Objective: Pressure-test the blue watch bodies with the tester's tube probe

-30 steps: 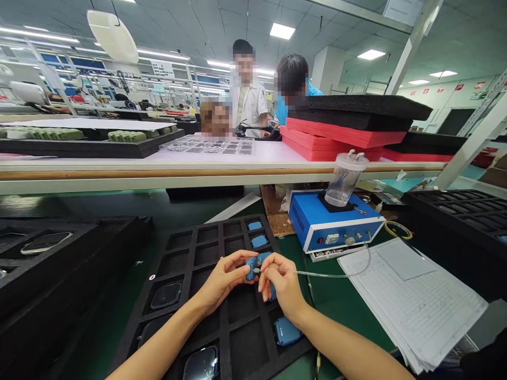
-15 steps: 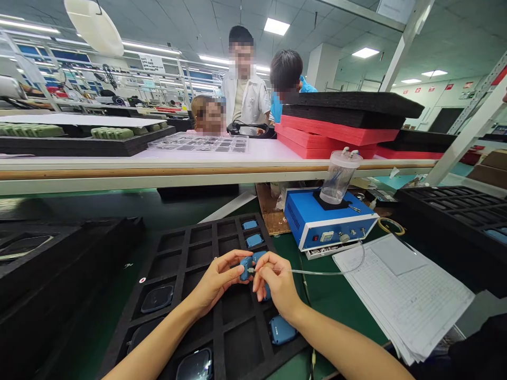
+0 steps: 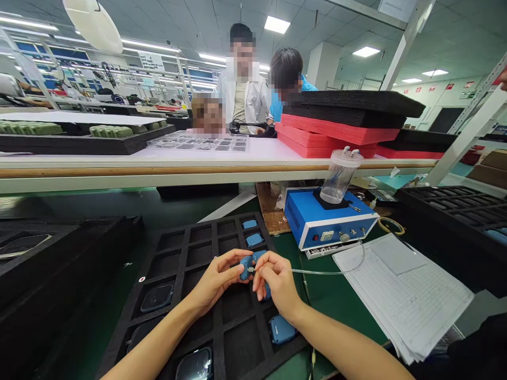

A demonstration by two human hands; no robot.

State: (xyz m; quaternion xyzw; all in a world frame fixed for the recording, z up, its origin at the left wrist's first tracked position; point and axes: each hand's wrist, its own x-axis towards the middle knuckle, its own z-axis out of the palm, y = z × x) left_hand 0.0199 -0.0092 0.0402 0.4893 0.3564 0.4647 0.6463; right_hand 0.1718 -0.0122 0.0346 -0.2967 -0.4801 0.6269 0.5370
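My left hand (image 3: 217,274) is closed around a small blue watch case (image 3: 245,267), held on edge above the black foam tray (image 3: 218,338). Between the fingers of my right hand (image 3: 279,282) is the end of a clear thin tube (image 3: 317,273). Its pale tip meets the side of the case; whether it sits in a hole I cannot tell. From there the tube curves to the front of a blue machine (image 3: 332,224) with a clear canister (image 3: 339,177) on top. More blue cases, such as one (image 3: 282,329) by my right wrist, lie in the tray's right column.
Dark glass-faced pieces (image 3: 157,298) lie in the tray's left pockets. Written sheets (image 3: 412,295) are at the right. Black foam trays (image 3: 455,211) stand farther right and left. A white shelf (image 3: 198,171) crosses ahead, bearing red foam (image 3: 309,142). Three people are beyond it.
Both hands hold almost the same position, with the tube tip still against the blue case. The view has shifted very slightly.
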